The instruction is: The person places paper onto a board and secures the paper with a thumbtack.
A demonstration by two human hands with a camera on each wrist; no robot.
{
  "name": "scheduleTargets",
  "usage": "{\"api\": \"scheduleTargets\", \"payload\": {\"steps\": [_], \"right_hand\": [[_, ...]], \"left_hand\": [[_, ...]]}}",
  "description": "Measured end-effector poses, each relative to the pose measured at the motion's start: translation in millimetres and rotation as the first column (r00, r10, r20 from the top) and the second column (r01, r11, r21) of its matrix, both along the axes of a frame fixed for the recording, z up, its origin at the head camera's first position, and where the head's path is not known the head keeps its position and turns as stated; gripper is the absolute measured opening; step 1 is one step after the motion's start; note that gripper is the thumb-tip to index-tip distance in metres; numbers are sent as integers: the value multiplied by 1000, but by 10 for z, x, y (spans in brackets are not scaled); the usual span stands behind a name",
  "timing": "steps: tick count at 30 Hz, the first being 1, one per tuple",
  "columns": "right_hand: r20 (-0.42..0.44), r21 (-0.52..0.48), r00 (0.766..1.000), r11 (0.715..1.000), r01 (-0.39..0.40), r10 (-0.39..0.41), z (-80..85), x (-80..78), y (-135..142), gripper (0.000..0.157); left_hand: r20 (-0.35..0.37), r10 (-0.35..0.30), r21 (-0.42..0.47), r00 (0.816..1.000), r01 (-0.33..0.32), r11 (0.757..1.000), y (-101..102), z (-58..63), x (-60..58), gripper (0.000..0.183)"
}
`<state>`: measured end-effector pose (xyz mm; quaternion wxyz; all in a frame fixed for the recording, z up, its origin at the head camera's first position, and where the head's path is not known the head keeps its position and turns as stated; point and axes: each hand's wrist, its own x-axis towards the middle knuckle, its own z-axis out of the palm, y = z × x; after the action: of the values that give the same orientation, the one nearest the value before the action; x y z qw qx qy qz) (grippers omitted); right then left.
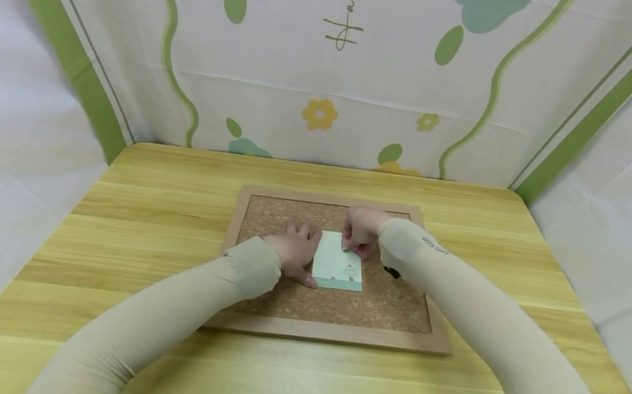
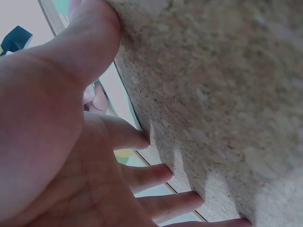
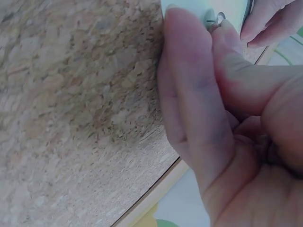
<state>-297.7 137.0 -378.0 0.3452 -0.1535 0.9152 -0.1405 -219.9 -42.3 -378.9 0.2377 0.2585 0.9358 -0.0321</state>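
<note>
A pale green card (image 1: 329, 260) with a darker band along its near edge lies on a wood-framed cork board (image 1: 379, 310). My left hand (image 1: 292, 250) rests at the card's left edge, fingers spread, fingertips on the cork and thumb by the card's lower left corner. Over the upper right part of the card, my right hand (image 1: 361, 231) pinches a small pushpin (image 3: 220, 18) with its thumb and curled fingers. The pin's thin metal needle points toward the card in the right wrist view; fingers partly hide its head. Whether the tip touches the card I cannot tell.
The board lies on a light wooden table (image 1: 288, 383). A white cloth with flowers (image 1: 319, 114) hangs behind the table, with white sheets at both sides. A small black thing (image 1: 392, 272) shows under the right wrist.
</note>
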Motion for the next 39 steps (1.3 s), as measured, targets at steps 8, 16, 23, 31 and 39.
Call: {"api": "scheduleTargets", "payload": {"steps": [8,16,23,31,39], "right_hand": [[-1,-2,1000,1000,22,-22,-8,-2,-9,18],[-2,-11,999,999,34,-34,3,11,-1,18],[-2,-17,999,999,49,-49,12,20,-3,17],[26,-37,997,996,78,-77,13,53,-2,14],[28,-12,997,997,78,-77,-7,12,-13,16]], "left_hand": [[-6,-6,-18,1000,6,1000,-1,-18,-5,111],[1,-4,-17,1000,4,1000,1,-8,-1,110],[-1,-7,-17,1000,7,1000,9,-2,4,110],[1,-5,-16,1000,5,1000,13,-18,12,110],[6,2,-9,1000,-2,1000,18,0,21,109]]}}
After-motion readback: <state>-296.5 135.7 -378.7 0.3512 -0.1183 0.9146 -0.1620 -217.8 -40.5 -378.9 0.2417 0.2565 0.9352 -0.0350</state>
